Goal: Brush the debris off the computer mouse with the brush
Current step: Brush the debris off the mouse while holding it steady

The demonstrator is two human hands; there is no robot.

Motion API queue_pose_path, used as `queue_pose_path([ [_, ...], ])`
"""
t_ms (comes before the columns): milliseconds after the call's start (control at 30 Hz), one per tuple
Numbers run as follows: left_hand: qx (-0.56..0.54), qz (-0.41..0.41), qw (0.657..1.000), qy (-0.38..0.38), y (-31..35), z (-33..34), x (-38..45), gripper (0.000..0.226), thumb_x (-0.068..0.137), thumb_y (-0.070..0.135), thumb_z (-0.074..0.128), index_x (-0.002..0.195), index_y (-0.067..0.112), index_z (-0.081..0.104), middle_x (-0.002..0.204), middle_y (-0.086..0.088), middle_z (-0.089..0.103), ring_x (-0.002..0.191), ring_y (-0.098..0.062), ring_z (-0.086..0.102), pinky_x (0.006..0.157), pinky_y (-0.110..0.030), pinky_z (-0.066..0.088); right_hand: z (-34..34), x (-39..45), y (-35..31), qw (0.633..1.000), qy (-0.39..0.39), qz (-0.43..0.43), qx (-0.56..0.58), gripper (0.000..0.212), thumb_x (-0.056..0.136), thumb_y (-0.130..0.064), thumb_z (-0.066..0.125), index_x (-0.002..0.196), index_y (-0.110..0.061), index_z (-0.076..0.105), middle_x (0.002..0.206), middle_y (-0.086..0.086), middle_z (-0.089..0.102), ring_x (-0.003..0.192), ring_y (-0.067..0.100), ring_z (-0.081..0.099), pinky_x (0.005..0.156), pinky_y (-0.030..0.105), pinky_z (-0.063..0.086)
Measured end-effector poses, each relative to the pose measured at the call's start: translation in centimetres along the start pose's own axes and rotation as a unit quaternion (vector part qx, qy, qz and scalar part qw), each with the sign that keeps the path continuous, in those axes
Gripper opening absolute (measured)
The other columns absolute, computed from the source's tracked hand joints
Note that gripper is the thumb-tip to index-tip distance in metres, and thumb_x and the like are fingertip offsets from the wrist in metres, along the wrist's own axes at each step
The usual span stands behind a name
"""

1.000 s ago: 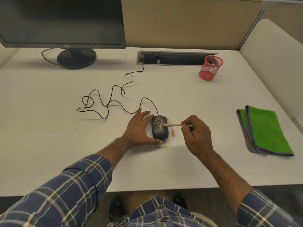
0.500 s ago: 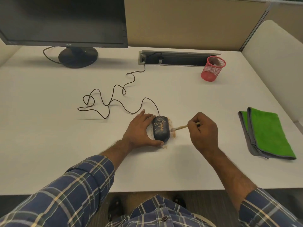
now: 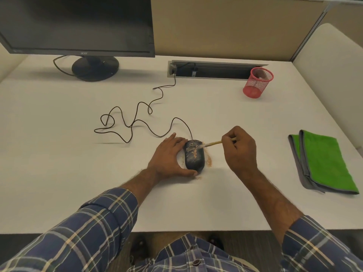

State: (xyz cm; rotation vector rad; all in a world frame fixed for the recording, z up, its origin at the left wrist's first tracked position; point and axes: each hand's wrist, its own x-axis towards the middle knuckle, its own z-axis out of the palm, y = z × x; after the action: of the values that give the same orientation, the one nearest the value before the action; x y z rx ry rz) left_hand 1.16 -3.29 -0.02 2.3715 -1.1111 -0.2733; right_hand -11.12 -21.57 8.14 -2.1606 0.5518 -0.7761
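Black mouse (image 3: 194, 156) | against left hand (image 3: 169, 157) | brush (image 3: 211, 143) in right hand (image 3: 240, 149)

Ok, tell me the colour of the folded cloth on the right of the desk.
The folded cloth is bright green with a grey edge, shown in the head view.

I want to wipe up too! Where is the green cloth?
In the head view, the folded green cloth lies on the white desk's right side, right of the right hand.
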Motion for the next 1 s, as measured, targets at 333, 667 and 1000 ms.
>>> queue_pose_path([
  [333,0.001,0.002,1.0,-0.001,0.0,0.0,0.0,0.121,0.051,0.09,0.06,0.148,0.022,0.036,0.151,0.01,0.037,0.149,-0.015,0.016,0.122,-0.041,0.015,0.8,0.8,0.8,1.0,-0.003,0.027,0.011,0.013,0.082,-0.013,0.054,0.07,-0.01,0.053,0.058,-0.006,0.05,0.052,0.006,0.044,0.046,0.011,0.033],
  [667,-0.007,0.0,1.0,0.005,0.0,0.2,-0.1,0.122,0.05,0.091,0.058,0.149,0.023,0.035,0.151,0.011,0.037,0.149,-0.014,0.015,0.121,-0.042,0.016,1.1,1.0,1.0,1.0,0.004,0.027,0.011,0.017,0.085,-0.007,0.056,0.07,-0.013,0.052,0.059,-0.008,0.05,0.054,0.004,0.046,0.047,0.009,0.034],
  [1000,-0.004,-0.009,1.0,-0.006,0.0,0.2,0.0,0.126,0.048,0.094,0.056,0.15,0.024,0.033,0.154,0.011,0.033,0.15,-0.012,0.011,0.122,-0.041,0.012,1.7,0.7,1.5,0.999,-0.006,0.049,0.013,0.01,0.086,-0.009,0.055,0.078,-0.012,0.058,0.064,-0.008,0.055,0.053,0.005,0.047,0.048,0.009,0.035],
])
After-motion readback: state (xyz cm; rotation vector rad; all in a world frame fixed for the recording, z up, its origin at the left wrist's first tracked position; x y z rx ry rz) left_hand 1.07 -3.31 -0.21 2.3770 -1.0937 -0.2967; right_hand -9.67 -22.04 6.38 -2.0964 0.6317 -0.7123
